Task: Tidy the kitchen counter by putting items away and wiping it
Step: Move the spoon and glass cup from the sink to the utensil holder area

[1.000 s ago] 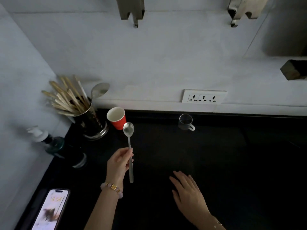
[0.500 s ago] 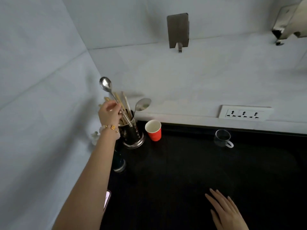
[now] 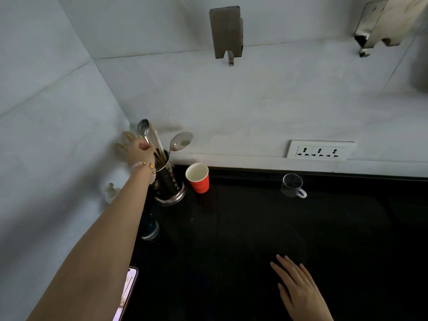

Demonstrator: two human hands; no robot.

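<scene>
Lower than half a second ago, the left hand [image 3: 140, 151] is pinching one small steel spoon [image 3: 143, 129] by its handle, bowl pointing up, over the utensil holder [image 3: 169, 186]. One black counter [image 3: 254, 228] is carrying everything. The right hand [image 3: 298, 290] is lying flat near its front edge, fingers straight, holding nothing. The single holder is standing in the back-left corner, keeping wooden chopsticks [image 3: 158, 142] and a second, larger spoon [image 3: 180, 141]. One phone [image 3: 127, 293] is lying at the front-left edge. One dark bottle [image 3: 150, 228] is standing by the left edge. One red paper cup [image 3: 198, 179] is standing just beside the holder. One glass cup [image 3: 292, 186] is sitting along the back edge, well apart.
</scene>
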